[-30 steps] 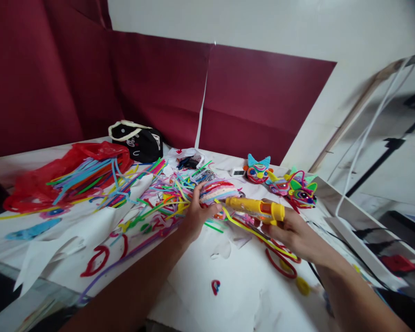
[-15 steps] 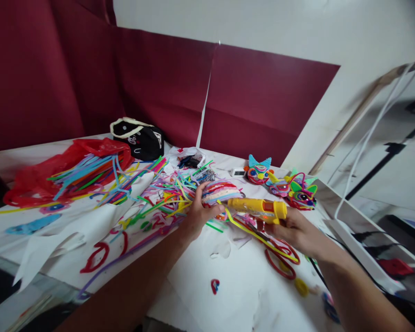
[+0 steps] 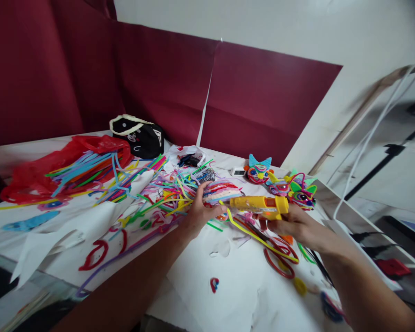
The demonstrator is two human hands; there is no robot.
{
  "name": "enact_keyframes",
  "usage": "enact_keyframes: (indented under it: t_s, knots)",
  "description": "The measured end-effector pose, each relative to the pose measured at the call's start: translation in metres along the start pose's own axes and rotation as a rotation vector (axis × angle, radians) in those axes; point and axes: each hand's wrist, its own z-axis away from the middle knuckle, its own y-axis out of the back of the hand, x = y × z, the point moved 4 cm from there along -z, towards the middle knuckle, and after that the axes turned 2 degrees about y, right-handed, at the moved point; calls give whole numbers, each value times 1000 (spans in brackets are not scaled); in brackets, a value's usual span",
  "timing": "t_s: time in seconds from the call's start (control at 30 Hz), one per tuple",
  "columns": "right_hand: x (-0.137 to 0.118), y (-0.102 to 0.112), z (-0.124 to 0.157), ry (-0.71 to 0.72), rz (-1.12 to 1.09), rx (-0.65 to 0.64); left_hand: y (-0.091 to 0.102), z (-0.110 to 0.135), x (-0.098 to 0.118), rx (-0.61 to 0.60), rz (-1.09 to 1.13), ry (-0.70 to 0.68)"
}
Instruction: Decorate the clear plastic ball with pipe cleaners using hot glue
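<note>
My left hand (image 3: pixel 202 208) is closed around the near left side of a rounded piece (image 3: pixel 222 190) covered in rows of red, pink, white and blue pipe cleaner. In my right hand (image 3: pixel 299 227) is a yellow hot glue gun (image 3: pixel 259 205), its nozzle pointing left at the lower edge of that piece. A yellow pipe cleaner (image 3: pixel 252 235) runs from beside the nozzle down to the right. Red-handled scissors (image 3: pixel 280 258) lie beneath it on the white paper. My fingers hide part of the striped piece.
Loose pipe cleaners (image 3: pixel 159 193) heap up on the left, beside a red plastic bag (image 3: pixel 24 182) and a black pouch (image 3: pixel 138 140). Finished pipe-cleaner animal faces (image 3: pixel 259 170) stand at the back right. A white power strip (image 3: pixel 356 251) with cables lies along the right edge.
The glue gun and my right hand have shifted very slightly right. My left hand keeps its hold on the striped piece, and the view has moved a little.
</note>
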Motion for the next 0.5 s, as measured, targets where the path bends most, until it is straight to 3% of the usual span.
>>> enact_keyframes:
  t_s: [0.5]
  knots:
    - [0, 8, 1, -25, 151, -10, 0, -1, -2, -24, -43, -15]
